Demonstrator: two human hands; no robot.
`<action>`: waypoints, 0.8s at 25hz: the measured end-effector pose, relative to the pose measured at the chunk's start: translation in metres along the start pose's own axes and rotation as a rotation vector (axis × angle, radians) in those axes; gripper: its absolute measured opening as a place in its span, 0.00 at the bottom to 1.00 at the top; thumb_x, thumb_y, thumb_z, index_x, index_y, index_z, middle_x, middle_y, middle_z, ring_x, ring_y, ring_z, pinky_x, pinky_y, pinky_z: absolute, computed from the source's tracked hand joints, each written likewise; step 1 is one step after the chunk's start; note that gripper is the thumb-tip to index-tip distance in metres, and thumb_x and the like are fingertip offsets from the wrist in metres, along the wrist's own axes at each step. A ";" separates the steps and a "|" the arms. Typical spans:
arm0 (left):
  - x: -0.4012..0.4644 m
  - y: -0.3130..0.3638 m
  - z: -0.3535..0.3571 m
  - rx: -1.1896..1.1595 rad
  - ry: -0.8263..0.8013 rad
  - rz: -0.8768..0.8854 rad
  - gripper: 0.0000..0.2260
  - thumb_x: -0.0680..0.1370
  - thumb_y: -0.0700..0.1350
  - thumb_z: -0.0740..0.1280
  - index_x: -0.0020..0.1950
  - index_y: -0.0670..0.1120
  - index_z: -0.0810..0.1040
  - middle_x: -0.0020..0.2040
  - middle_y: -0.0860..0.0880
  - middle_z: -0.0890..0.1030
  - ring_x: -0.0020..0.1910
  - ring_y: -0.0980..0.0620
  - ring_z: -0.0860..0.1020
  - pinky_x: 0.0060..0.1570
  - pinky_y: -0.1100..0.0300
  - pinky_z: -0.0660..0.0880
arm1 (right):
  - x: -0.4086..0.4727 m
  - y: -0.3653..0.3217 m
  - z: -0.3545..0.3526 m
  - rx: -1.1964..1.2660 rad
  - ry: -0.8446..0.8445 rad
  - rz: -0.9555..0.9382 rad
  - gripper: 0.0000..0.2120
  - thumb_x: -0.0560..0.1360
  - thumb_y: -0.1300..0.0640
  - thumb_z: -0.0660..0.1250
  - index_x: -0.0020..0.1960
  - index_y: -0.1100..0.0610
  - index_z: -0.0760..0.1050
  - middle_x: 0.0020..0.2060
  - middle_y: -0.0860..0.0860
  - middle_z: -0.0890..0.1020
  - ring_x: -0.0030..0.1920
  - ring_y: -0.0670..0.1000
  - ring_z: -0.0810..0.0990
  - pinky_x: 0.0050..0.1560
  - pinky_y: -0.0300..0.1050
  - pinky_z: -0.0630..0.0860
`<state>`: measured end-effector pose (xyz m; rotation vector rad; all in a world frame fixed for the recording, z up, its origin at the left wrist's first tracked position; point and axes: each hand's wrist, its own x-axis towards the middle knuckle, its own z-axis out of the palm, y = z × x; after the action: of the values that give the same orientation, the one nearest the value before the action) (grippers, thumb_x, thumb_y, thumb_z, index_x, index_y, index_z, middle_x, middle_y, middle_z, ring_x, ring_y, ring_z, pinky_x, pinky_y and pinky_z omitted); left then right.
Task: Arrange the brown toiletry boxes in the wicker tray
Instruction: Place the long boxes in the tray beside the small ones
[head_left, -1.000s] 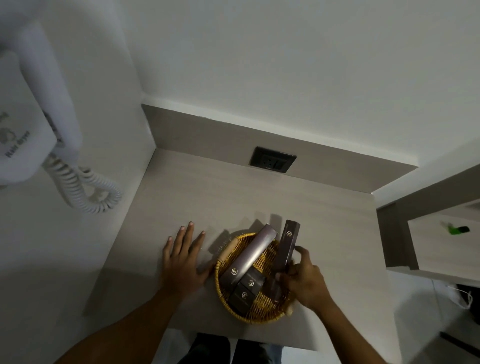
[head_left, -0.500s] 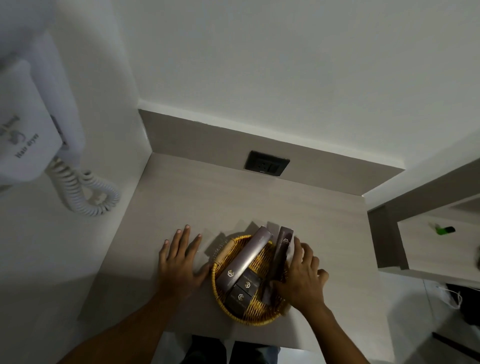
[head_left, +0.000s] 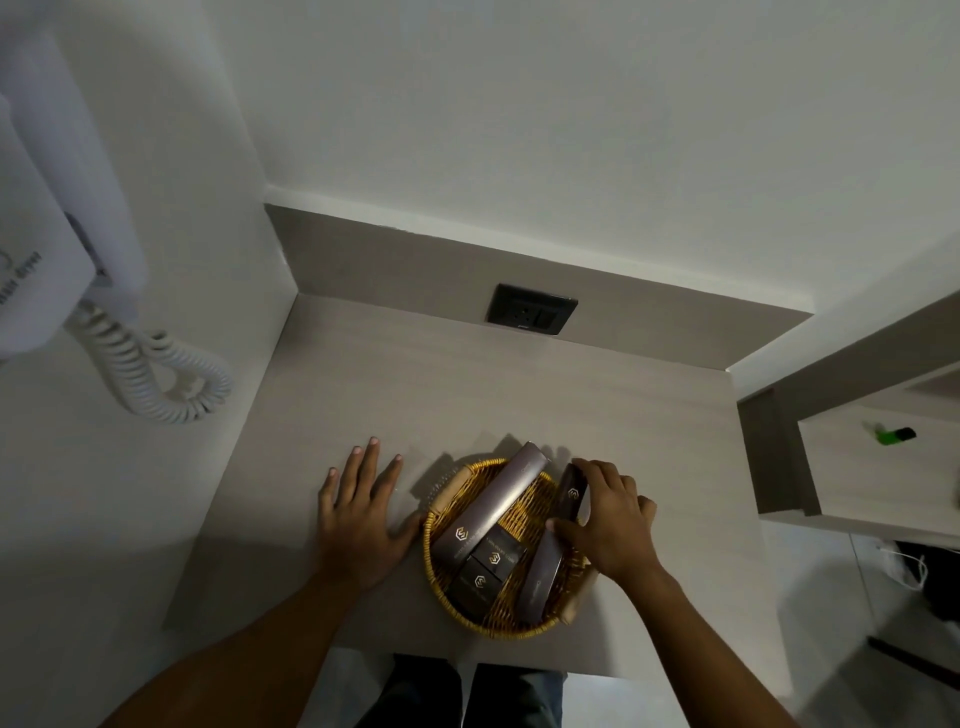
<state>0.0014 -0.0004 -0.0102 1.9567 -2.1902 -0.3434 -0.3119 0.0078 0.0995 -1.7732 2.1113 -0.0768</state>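
- While the head view looks down, the wicker tray sits near the front edge of the bench, toward its right side.
- Inside it, one long box leans across the back rim, and two small boxes lie flat at the front.
- Over the tray's right side, the right hand is clamped on a second long box, thumb on one side and fingers on the other.
- Just left of the tray, the left hand lies flat on the bench with fingers spread, holding nothing.
- My guess is that this box is being set in place.
- Next, it needs laying down flat beside the others, then letting go.
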 end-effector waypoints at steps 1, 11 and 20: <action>0.000 0.000 0.000 -0.002 0.000 0.000 0.37 0.75 0.72 0.55 0.79 0.55 0.59 0.82 0.47 0.55 0.81 0.47 0.53 0.76 0.42 0.54 | -0.002 -0.001 0.002 0.025 0.002 0.019 0.40 0.66 0.40 0.74 0.73 0.51 0.63 0.69 0.52 0.70 0.67 0.56 0.67 0.61 0.58 0.65; 0.012 0.009 -0.026 -0.310 -0.129 -0.111 0.37 0.72 0.75 0.47 0.75 0.58 0.64 0.82 0.51 0.56 0.80 0.51 0.49 0.77 0.44 0.46 | -0.094 -0.015 0.032 0.710 0.410 0.572 0.39 0.68 0.32 0.67 0.67 0.57 0.66 0.61 0.58 0.71 0.57 0.60 0.73 0.55 0.61 0.76; 0.013 0.072 -0.057 -0.385 -0.007 -0.170 0.13 0.73 0.61 0.71 0.45 0.53 0.84 0.38 0.55 0.85 0.43 0.50 0.81 0.50 0.54 0.63 | -0.103 -0.015 0.031 0.873 0.330 0.569 0.04 0.72 0.59 0.74 0.43 0.56 0.79 0.37 0.55 0.84 0.40 0.56 0.82 0.39 0.46 0.77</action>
<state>-0.0525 -0.0087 0.0655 1.9209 -1.7967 -0.7363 -0.2745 0.1100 0.1008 -0.6654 2.1915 -1.0090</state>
